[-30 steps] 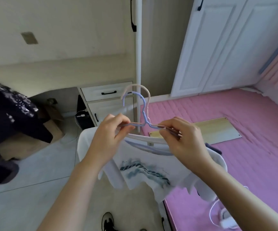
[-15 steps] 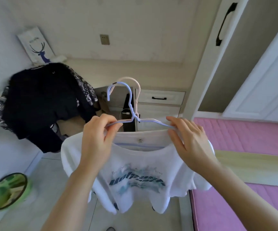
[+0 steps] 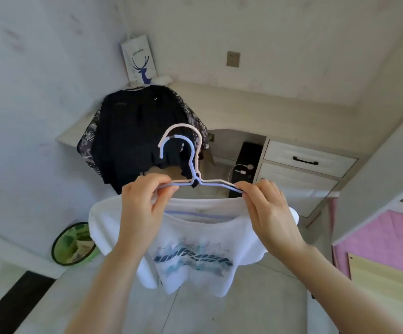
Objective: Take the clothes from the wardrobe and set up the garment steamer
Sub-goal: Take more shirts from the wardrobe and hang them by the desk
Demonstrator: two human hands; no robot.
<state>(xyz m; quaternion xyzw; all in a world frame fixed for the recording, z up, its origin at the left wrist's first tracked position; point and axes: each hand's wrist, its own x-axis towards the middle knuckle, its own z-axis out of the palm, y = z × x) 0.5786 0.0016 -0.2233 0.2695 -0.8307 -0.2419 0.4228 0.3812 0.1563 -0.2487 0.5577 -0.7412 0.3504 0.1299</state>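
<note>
Head view: left hand (image 3: 140, 208) pinches the left arm of two stacked wire hangers (image 3: 191, 162), right hand (image 3: 269, 210) pinches the right arm. A white printed T-shirt (image 3: 195, 256) hangs from them, held up mid-air above the tiled floor (image 3: 256, 304). Behind it, dark clothes (image 3: 135, 136) hang by the desk (image 3: 304, 160).

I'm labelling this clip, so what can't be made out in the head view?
- White T-shirt: shoulders hidden behind left hand and right hand.
- Two hangers: arms hidden inside the shirt.
- Shirt print: blurred, unreadable.
- Dark garment: its support is hidden.
- Garment steamer: not in view.
</note>
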